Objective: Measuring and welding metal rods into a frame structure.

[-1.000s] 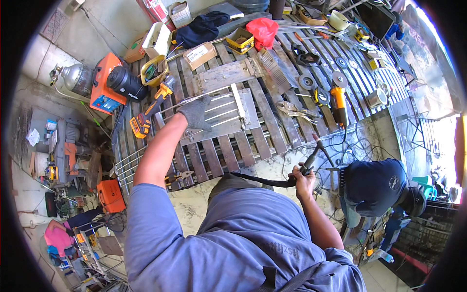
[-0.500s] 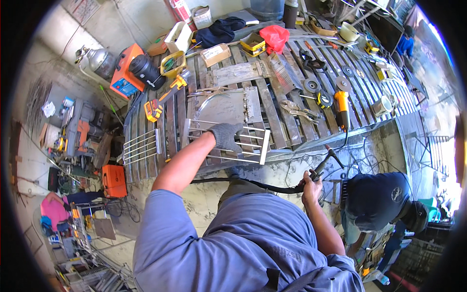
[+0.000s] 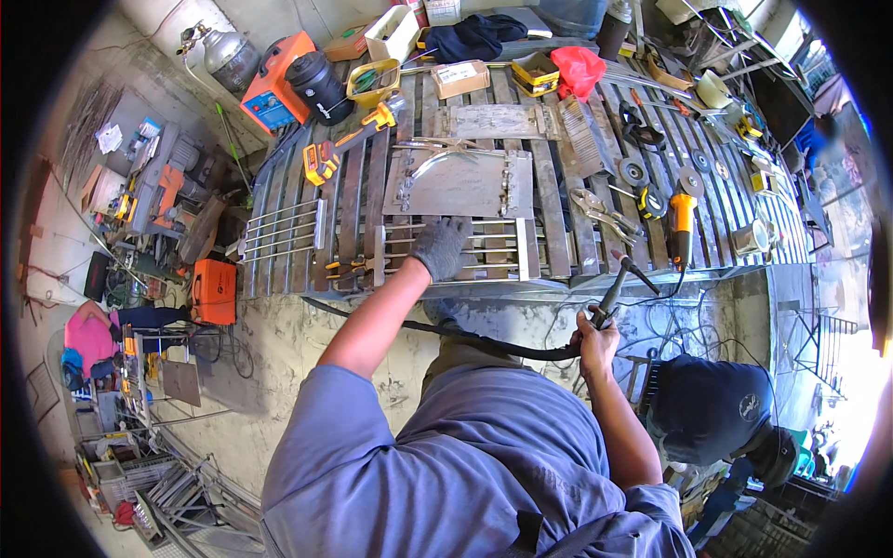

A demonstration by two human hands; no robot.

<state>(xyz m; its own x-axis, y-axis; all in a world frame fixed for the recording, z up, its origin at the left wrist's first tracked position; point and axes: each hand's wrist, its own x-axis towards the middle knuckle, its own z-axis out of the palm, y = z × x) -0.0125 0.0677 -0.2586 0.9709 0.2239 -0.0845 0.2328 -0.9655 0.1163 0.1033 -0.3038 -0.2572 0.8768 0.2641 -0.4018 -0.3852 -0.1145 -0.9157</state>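
My left hand, in a grey glove, rests flat on a small metal grille made of parallel bars, lying at the near edge of the slatted steel workbench. My right hand grips a black welding torch just below the bench's front edge, its tip pointing up toward the grille's right end. A thick black cable runs from the torch leftward under the bench. A flat steel plate lies just beyond the grille.
An orange angle grinder, pliers, discs, boxes and a red cloth litter the bench. A second grille lies at its left. Orange welding machines and a gas cylinder stand left. A person in a dark cap crouches at my right.
My left hand has pulled the grille toward the bench's near edge and now rests on it. The torch in my right hand has risen closer to the grille.
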